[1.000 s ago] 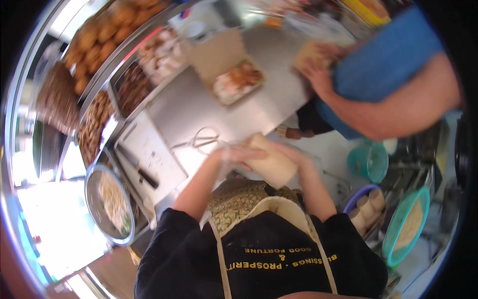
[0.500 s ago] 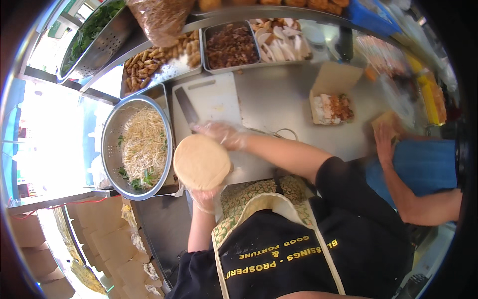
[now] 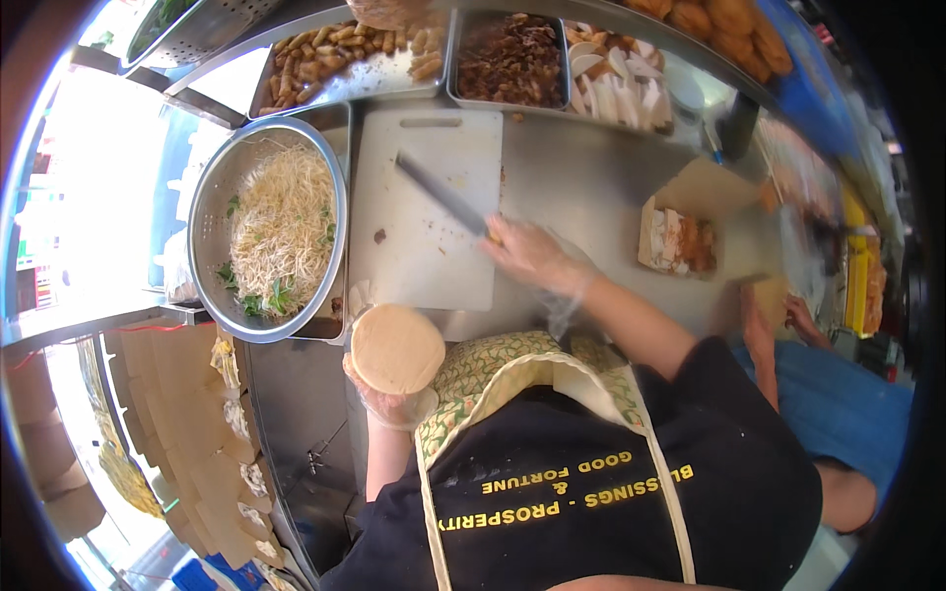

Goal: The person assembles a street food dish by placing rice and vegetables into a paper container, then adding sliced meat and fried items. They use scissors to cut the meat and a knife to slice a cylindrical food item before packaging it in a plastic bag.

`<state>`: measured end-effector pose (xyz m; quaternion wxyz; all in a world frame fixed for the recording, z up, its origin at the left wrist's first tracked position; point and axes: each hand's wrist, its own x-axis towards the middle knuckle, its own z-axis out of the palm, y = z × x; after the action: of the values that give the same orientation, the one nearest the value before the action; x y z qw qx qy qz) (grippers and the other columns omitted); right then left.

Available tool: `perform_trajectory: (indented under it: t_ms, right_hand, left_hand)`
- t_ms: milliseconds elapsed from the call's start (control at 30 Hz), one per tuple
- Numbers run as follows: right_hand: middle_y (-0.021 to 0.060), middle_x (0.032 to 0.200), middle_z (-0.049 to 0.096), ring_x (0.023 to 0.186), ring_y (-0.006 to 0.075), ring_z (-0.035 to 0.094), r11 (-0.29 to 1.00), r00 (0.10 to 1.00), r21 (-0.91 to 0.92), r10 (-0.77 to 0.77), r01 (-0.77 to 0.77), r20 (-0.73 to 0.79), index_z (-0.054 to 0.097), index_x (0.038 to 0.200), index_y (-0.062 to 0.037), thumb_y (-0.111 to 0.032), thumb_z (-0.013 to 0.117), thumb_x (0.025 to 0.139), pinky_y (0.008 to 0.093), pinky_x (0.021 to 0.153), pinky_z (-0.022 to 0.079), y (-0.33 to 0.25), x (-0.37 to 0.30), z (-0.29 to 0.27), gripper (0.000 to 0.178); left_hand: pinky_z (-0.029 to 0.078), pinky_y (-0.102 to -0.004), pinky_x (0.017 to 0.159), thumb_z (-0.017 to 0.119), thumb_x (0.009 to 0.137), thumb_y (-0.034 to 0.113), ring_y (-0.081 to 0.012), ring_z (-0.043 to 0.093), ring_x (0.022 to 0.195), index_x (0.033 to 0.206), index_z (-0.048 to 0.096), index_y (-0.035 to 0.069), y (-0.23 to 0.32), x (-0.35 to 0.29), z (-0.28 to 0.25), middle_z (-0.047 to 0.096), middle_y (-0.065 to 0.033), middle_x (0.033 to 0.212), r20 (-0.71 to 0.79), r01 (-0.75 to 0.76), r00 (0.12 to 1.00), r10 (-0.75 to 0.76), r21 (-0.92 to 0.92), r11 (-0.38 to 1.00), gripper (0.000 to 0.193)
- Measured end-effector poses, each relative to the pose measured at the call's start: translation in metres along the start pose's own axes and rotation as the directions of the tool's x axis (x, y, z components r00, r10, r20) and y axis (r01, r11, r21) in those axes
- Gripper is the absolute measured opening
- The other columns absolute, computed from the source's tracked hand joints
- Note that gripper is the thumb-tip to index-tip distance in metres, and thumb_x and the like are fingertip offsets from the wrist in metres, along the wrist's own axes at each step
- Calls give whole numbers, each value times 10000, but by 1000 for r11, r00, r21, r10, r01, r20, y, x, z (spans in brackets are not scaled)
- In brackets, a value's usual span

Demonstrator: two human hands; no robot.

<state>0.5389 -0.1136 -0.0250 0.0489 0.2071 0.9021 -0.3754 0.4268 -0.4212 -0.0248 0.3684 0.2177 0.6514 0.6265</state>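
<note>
My left hand (image 3: 389,399), in a thin clear glove, lies palm up just below the counter edge, near my apron (image 3: 512,369). A round flat pancake (image 3: 397,347), pale tan, rests on its fingers, which curl up loosely under it; the hand cradles it rather than clenching.

My right hand (image 3: 532,254), also gloved, reaches forward over the lower right corner of a white cutting board (image 3: 429,212). It is closed around the handle of a knife (image 3: 441,195), whose long dark blade lies slanted across the board, tip pointing up and left.

To the left of the board, touching its side, stands a big metal colander (image 3: 202,222) filled with pale bean sprouts (image 3: 281,227) and a few green bits. Behind the board, steel trays hold fried brown sticks (image 3: 345,49), dark chopped pieces (image 3: 512,64) and white slices (image 3: 616,79).

To the right, on the steel counter (image 3: 581,177), an open cardboard box (image 3: 680,231) holds cut food. Another person's hand (image 3: 759,315) shows blurred beside it, with a blue sleeve (image 3: 838,404) lower right.
</note>
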Motion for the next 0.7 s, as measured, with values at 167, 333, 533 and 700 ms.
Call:
perform_trajectory:
  t_ms: [167, 333, 533, 700]
  right_hand:
    - [239, 902, 678, 880, 394, 685, 984, 923, -48, -143, 171, 356, 577, 1104, -26, -316, 484, 1010, 491, 779, 547, -15, -1, 19, 318]
    - [219, 1060, 688, 988, 392, 677, 962, 977, -175, -200, 210, 74, 587, 1102, -41, -309, 434, 1033, 494, 879, 542, 7, 33, 13, 317]
    - [237, 1086, 684, 981, 427, 657, 977, 990, -200, 52, -78, -132, 589, 1173, -57, -328, 485, 1015, 503, 888, 518, 46, 32, -46, 330]
    - [209, 965, 688, 864, 435, 659, 975, 953, -220, -53, -15, -298, 570, 1127, -53, -258, 554, 974, 541, 760, 518, 35, 26, -43, 256]
  left_hand:
    - [605, -438, 695, 633, 903, 535, -406, 543, 1138, 1471, 435, 203, -22, 17, 7, 473, -215, 1423, 106, 180, 946, -308, -958, 225, 687]
    - [599, -419, 652, 635, 881, 552, -406, 553, 1129, 1452, 460, 175, -26, 51, 20, 509, -179, 1392, 122, 157, 970, -212, -976, 154, 706]
    - [597, -446, 688, 672, 845, 529, -351, 613, 1124, 1425, 471, 132, -30, 78, 17, 582, -138, 1325, 48, 155, 951, -307, -929, 337, 731]
    - [606, -399, 744, 754, 843, 475, -292, 625, 1117, 1363, 509, 108, -20, 117, 18, 596, -110, 1296, -182, 51, 951, -249, -702, 710, 683]
